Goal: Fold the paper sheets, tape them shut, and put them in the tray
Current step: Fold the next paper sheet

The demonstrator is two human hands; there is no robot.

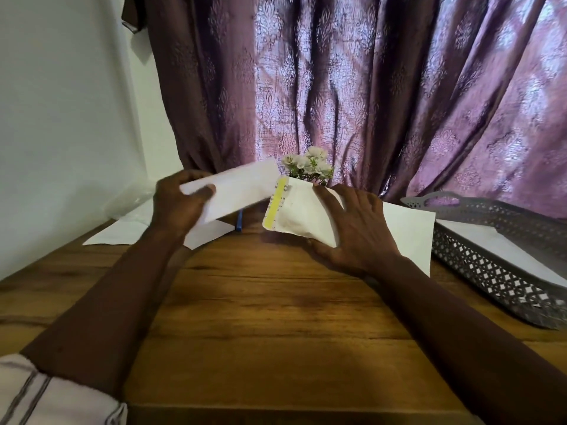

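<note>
- Above the wooden surface (260,302), the left hand (181,207) pinches a folded sheet (242,188) at its left end, thumb on top and fingers curled beneath.
- The right hand (356,228) grips a white packet (294,216) with a yellow strip, fingers spread over it and thumb under its lower edge.
- The paper looks light, limp and easily creased, so it is probably best held along a folded edge.
- The grey tray (478,265) stands at the right, apart from both, with paper in it.

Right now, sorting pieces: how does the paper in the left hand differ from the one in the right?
The left paper is plain white, long and narrow; the right paper is squarer, with a yellow strip at its edge. The left hand pinches its paper's end; the right hand grips its paper's right side. Both are white.
</note>
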